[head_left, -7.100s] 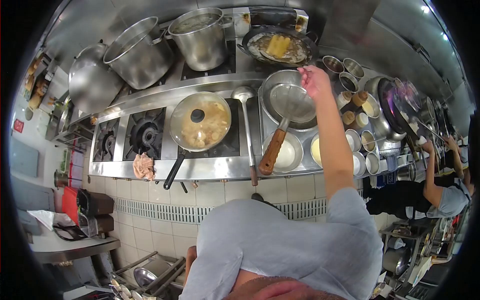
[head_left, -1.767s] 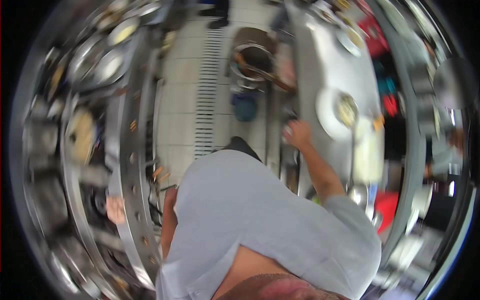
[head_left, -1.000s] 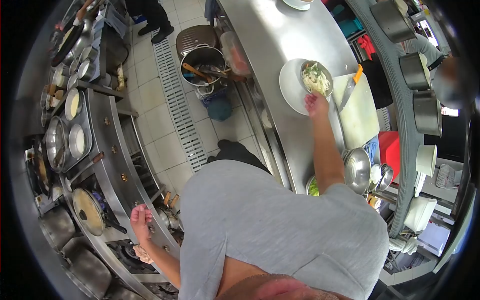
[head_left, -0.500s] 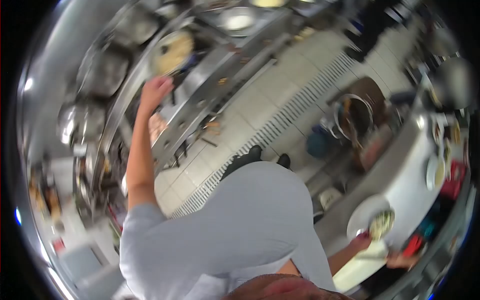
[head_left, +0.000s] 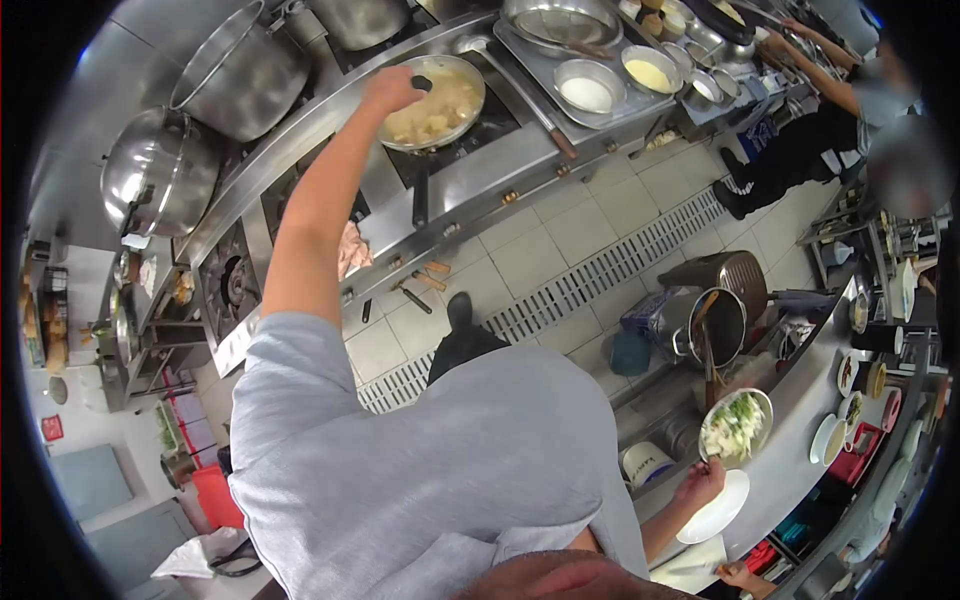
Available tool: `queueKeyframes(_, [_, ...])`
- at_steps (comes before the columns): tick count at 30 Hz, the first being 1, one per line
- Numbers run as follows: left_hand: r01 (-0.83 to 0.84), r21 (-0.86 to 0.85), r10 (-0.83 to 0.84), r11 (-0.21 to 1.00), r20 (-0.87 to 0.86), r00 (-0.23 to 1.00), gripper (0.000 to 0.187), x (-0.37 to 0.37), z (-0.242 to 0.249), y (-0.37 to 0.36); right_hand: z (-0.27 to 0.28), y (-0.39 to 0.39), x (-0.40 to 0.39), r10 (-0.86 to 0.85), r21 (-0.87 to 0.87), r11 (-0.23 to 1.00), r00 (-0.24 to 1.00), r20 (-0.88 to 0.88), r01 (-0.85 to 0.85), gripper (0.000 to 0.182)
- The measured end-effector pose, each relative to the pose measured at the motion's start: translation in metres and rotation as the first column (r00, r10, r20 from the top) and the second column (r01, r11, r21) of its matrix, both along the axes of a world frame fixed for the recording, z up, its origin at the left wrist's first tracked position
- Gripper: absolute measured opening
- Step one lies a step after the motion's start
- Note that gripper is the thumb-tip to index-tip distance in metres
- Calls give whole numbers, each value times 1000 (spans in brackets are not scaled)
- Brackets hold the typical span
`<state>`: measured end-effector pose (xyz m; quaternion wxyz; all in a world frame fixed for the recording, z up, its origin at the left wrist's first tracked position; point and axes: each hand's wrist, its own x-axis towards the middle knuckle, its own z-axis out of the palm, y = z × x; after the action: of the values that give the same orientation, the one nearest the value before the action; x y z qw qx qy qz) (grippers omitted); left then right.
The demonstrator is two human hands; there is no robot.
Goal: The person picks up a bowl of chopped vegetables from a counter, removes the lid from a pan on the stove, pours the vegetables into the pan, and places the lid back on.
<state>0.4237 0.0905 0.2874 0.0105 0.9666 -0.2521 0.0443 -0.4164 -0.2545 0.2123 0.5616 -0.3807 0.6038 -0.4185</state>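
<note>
Reaching across the stove [head_left: 470, 175], the left hand [head_left: 388, 88] closes on the glass lid's knob [head_left: 421, 83], which its fingers partly hide. The right hand [head_left: 700, 482] grips the steel bowl of noodles [head_left: 737, 425] above the counter's edge, its lower rim concealed.

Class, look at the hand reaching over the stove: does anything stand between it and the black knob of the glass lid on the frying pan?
Nothing visible does. The left hand is already at the lid knob of the covered frying pan, fingers right beside it. The right hand is far off, holding a metal bowl of vegetables above a white plate.
</note>
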Motion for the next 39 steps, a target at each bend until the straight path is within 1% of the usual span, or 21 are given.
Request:
queueKeyframes(1, [13,13,-13,1000,-30,999,48,8,-1,-5,6,19,30,77,11,997,997,5,-77,4])
queueKeyframes(2, [28,30,-27,999,-35,999,46,21,-4,-8,3,32,56,86,29,996,996,13,-86,6])
queueKeyframes(4, [47,61,-44,997,-55,998,42,41,-17,-7,4,60,106,157,63,985,986,48,-160,6])
queueKeyframes(5, [53,69,-48,996,-72,996,33,46,-16,-7,14,75,135,191,49,980,980,59,-194,7])
queueKeyframes(7, [104,109,-97,989,-73,993,28,68,-25,-6,31,103,191,252,40,966,964,87,-256,7])
queueKeyframes(8, [139,135,-130,981,-72,989,26,76,-29,-7,31,109,209,279,28,959,957,73,-282,8])
queueKeyframes(10, [204,186,-186,961,-113,976,25,80,-20,-7,31,119,236,333,11,943,942,41,-334,11])
queueKeyframes(11, [233,209,-209,950,-130,969,25,82,-16,-7,29,122,248,351,-3,936,935,54,-352,12])
queueKeyframes(14, [228,239,-190,944,-174,966,26,89,-18,-13,27,129,283,415,-28,910,907,64,-414,14])
queueKeyframes(17, [264,166,-232,950,-193,954,27,84,-9,-12,35,128,317,484,-23,875,870,98,-484,13])
queueKeyframes(22, [220,212,-189,952,-157,969,33,92,-25,-14,25,107,356,602,-63,798,790,115,-599,10])
queueKeyframes(26, [180,171,-154,969,-153,976,38,84,-2,-8,32,93,381,648,-79,762,758,79,-643,10])
queueKeyframes(27, [186,178,-160,966,-150,976,41,83,10,1,32,88,387,657,-80,754,749,82,-652,10])
queueKeyframes(29, [139,156,-122,978,-114,986,43,80,44,23,38,80,404,687,-72,727,725,51,-683,10])
queueKeyframes(31, [134,13,-133,991,-25,991,43,94,60,60,51,74,427,712,-72,701,702,24,-709,11])
queueKeyframes(32, [138,62,-136,988,-34,990,42,93,82,78,55,72,443,727,-73,686,687,15,-724,12])
queueKeyframes(33, [142,112,-138,983,-41,990,41,90,106,98,52,65,457,772,-131,633,635,31,-763,13])
queueKeyframes(34, [168,50,-170,985,38,985,40,87,120,124,62,70,476,766,-125,638,643,-3,-760,12])
queueKeyframes(35, [171,-19,-168,985,114,979,39,76,133,148,59,64,493,786,-132,613,618,2,-779,14])
queueKeyframes(37, [163,-139,-139,977,169,976,42,53,157,190,59,62,536,848,-206,525,529,42,-826,19])
queueKeyframes(39, [85,-162,-60,983,155,986,40,27,172,226,55,61,582,899,-239,408,434,-66,-881,18])
